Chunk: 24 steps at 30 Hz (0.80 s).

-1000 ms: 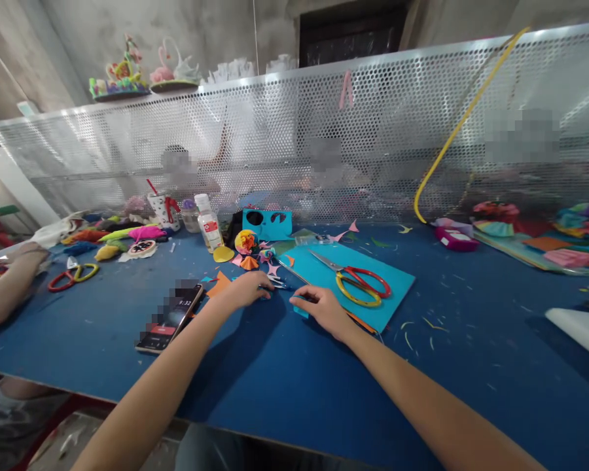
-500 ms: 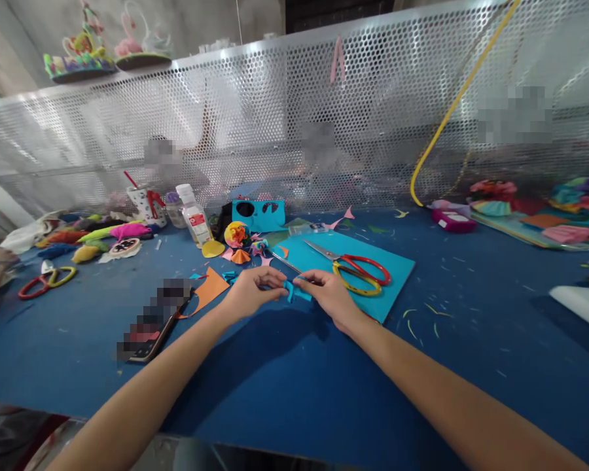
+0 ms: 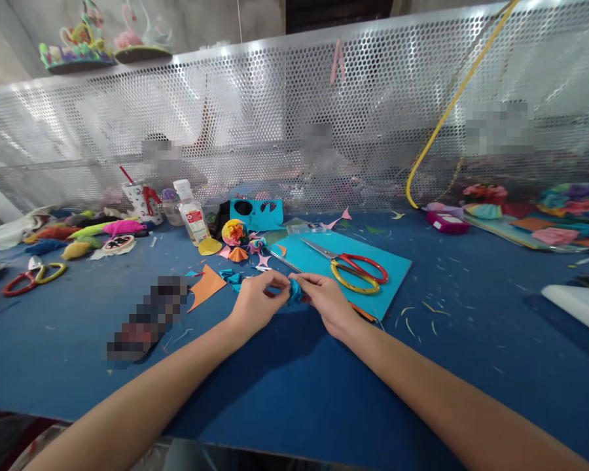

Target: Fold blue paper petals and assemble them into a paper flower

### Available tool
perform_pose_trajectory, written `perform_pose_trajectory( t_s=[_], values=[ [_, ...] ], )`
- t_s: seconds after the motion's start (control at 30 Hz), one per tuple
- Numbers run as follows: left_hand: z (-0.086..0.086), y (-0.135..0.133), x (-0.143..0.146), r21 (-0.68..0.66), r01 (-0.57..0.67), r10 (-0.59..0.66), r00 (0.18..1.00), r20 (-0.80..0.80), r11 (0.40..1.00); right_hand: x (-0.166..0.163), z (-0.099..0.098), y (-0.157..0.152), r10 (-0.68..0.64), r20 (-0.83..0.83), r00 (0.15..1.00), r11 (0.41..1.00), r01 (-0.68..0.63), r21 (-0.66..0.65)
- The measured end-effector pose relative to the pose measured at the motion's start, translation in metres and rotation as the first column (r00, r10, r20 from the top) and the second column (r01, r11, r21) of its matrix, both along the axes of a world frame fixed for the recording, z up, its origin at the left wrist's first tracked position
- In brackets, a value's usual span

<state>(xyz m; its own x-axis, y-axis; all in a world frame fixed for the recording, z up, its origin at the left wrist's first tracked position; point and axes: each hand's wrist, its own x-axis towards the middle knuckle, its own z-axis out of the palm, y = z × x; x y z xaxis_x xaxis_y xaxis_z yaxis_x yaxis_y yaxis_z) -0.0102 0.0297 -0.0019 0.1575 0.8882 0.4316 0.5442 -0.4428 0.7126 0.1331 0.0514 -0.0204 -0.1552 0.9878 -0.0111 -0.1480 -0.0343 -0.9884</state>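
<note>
Between my two hands is a small crumpled or folded blue piece (image 3: 295, 292), thin like foam sheet or paper. My left hand (image 3: 259, 297) pinches its left side with thumb and forefinger. On its other side my right hand (image 3: 326, 301) grips it, the fingertips partly hidden. Just behind my hands lies a bright blue sheet (image 3: 392, 268), with red-and-yellow-handled scissors (image 3: 356, 269) resting on it. Blue scraps (image 3: 232, 277) and an orange cut sheet (image 3: 207, 286) are to the left of my left hand.
A blurred-out phone (image 3: 150, 320) lies at left. Behind stand a clear bottle (image 3: 192, 216), a patterned cup (image 3: 138, 203) and a multicoloured ball-like flower (image 3: 234, 231). Another pair of scissors (image 3: 34, 275) sits far left. A perforated metal screen (image 3: 294, 118) closes the back; a purple box (image 3: 447, 222) is at right.
The blue piece, earlier stretched out flatter between my hands, is now bunched more tightly at my right fingertips. The view has shifted slightly. The sleeve-less arm at far left has mostly left the picture.
</note>
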Motion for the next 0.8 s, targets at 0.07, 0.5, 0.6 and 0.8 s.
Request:
perform_pose_trajectory(
  t_s=[0.07,0.5,0.6,0.8],
  values=[
    [0.000,0.002,-0.002,0.050,-0.009,0.011,0.999,-0.035,0.999,-0.001,0.000,0.000,0.009,-0.024,1.000,1.000,-0.009,-0.005],
    [0.002,0.010,-0.014,0.133,0.102,-0.086,0.988,-0.125,0.986,0.002,0.005,-0.001,0.098,-0.037,0.995,0.994,-0.096,0.058],
    [0.003,0.008,-0.013,0.085,0.087,-0.080,0.993,-0.089,0.993,0.004,0.005,0.001,0.103,-0.003,0.995,0.990,-0.102,0.096],
    [-0.001,0.010,-0.014,-0.063,0.016,-0.013,0.999,0.047,0.998,0.008,0.009,0.003,0.144,0.118,0.983,0.973,-0.162,0.164]
  ],
)
